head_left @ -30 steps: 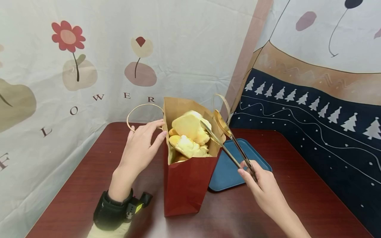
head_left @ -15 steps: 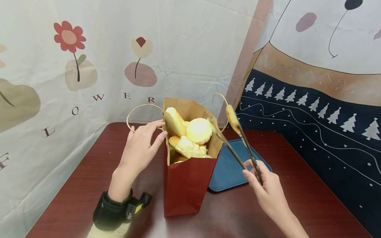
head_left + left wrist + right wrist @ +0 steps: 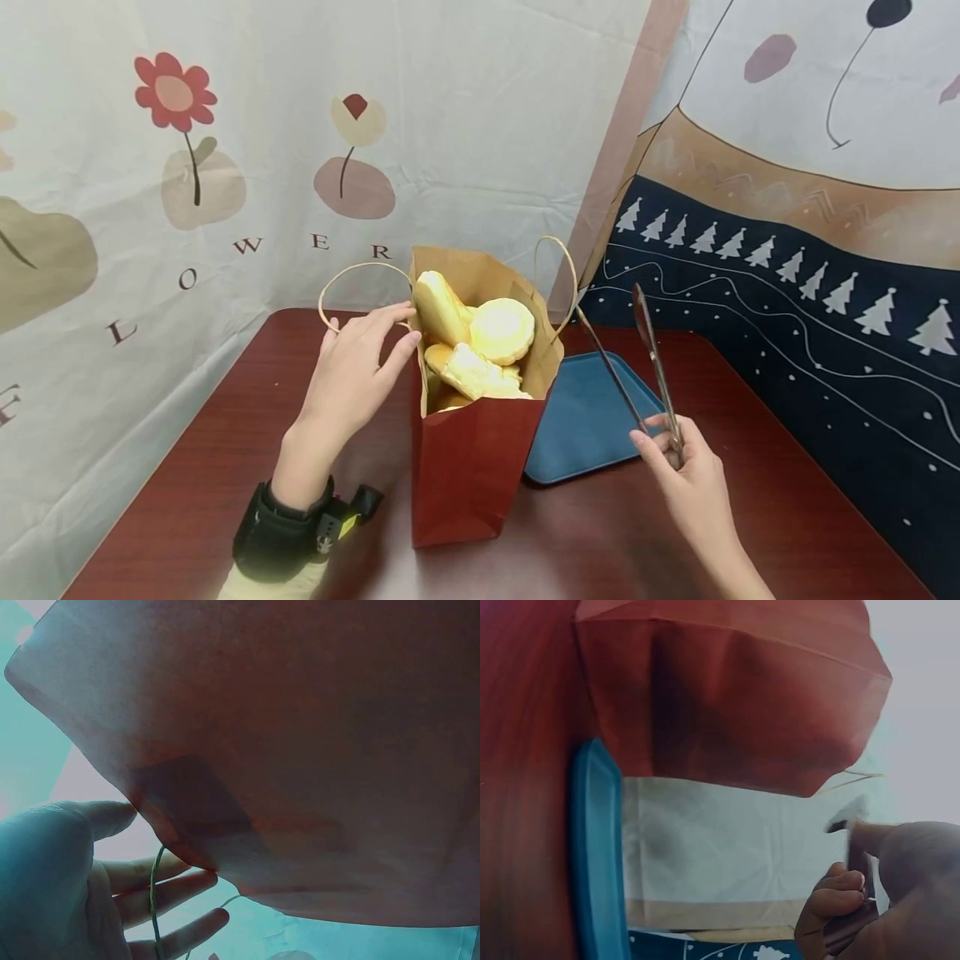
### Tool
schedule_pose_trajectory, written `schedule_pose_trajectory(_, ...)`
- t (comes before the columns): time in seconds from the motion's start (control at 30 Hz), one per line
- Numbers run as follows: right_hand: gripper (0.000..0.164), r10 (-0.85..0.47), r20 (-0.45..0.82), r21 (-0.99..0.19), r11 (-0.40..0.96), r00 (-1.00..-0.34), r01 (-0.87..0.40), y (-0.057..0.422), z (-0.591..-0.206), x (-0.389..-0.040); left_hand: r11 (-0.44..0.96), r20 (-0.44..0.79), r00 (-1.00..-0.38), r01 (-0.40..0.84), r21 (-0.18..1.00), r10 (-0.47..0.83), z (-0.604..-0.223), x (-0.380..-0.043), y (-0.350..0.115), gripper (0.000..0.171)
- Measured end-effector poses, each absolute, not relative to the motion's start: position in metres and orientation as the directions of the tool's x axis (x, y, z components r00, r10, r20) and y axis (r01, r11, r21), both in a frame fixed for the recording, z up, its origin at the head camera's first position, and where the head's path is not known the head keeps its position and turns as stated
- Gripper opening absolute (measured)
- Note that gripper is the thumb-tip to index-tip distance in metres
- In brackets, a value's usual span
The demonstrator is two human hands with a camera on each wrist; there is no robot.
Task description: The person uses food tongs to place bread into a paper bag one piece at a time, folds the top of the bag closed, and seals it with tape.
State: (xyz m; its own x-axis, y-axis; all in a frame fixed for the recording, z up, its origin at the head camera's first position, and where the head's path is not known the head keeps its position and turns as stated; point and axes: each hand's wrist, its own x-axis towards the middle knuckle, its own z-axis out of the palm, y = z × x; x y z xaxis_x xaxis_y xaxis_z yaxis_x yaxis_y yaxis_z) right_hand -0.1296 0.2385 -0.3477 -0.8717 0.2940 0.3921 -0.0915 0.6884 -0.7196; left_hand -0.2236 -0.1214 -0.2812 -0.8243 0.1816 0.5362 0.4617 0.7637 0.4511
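Note:
A red paper bag (image 3: 465, 475) with a brown inside stands upright on the table, filled with bread pieces. On top lie a long roll (image 3: 441, 308) and a round bun (image 3: 502, 331), with a creamy-looking piece (image 3: 482, 373) below them. My left hand (image 3: 352, 371) touches the bag's left rim with fingertips and thumb, and one cord handle (image 3: 154, 900) passes across its fingers. To the bag's right, my right hand (image 3: 686, 467) grips a pair of metal tongs (image 3: 656, 367). The tongs' arms are spread apart with nothing between them.
A blue tray (image 3: 581, 425) lies on the dark red wooden table (image 3: 600, 533), behind and right of the bag. The second cord handle (image 3: 573, 267) loops up at the bag's right rim. Printed cloths (image 3: 465, 125) hang behind the table.
The tongs have left the bag and moved right. The top bread pieces have shifted, so the long roll now leans left and the round bun shows. My left hand stays put.

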Motion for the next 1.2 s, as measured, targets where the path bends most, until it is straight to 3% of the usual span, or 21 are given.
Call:
schedule_pose_trajectory(0.17, 0.042, 0.199, 0.277, -0.642, 0.766, -0.940, -0.027, 0.244, -0.360, -0.132, 0.765, 0.536, -0.824, 0.461, 0.449, 0.181, -0.282, -0.224, -0.121, 0.044)
schedule_pose_trajectory(0.43, 0.040, 0.145, 0.052, -0.510, 0.854, -0.988, 0.098, 0.253, -0.386, -0.139, 0.762, 0.533, -0.823, 0.469, 0.447, 0.194, -0.282, -0.225, -0.119, 0.044)
schedule_pose_trajectory(0.63, 0.046, 0.161, -0.090, -0.562, 0.806, -0.983, 0.183, 0.256, -0.402, -0.147, 0.763, 0.531, -0.826, 0.464, 0.451, 0.188, -0.282, -0.224, -0.120, 0.043)
schedule_pose_trajectory(0.9, 0.051, 0.097, 0.007, -0.381, 0.921, -0.995, 0.087, 0.263, -0.415, -0.156, 0.759, 0.526, -0.831, 0.460, 0.462, 0.183, -0.284, -0.222, -0.121, 0.044)
schedule_pose_trajectory(1.2, 0.040, 0.064, 0.048, -0.330, 0.943, -0.997, 0.044, 0.266, -0.423, -0.157, 0.743, 0.596, -0.783, 0.505, 0.439, 0.179, -0.279, -0.216, -0.127, 0.040)
